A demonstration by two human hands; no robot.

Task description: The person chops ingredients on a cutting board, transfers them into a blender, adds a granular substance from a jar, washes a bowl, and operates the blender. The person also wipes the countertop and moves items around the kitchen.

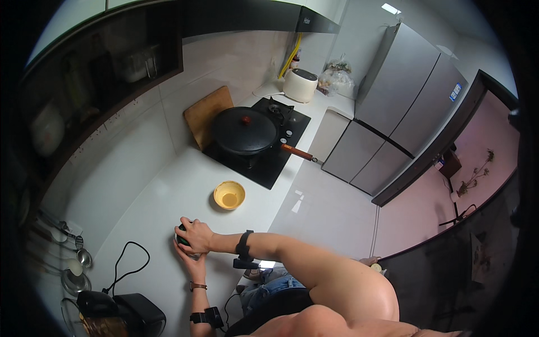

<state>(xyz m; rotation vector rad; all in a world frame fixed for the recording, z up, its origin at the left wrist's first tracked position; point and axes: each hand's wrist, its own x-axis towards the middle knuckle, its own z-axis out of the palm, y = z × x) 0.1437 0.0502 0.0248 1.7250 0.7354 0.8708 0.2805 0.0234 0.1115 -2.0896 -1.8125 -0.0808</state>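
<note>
Both hands are around a small container (182, 238) with a dark, greenish top, low over the white countertop (156, 202). My right hand (197, 236) grips it from above, fingers curled over the dark part. From the lower side my left hand (193, 263) holds the same container, its thumb and fingers spread around the body. Most of the container is hidden by the fingers, so its exact kind is unclear. A yellow bowl (229, 195) stands just beyond the hands, with brownish residue on its inner wall.
A lidded black pan (244, 131) sits on the gas hob (269, 175), its wooden handle (297, 151) jutting past the counter edge. Behind leans a wooden board (198, 113). A black appliance (139, 314) with a looped cord (148, 257) and hanging ladles (84, 258) are nearby.
</note>
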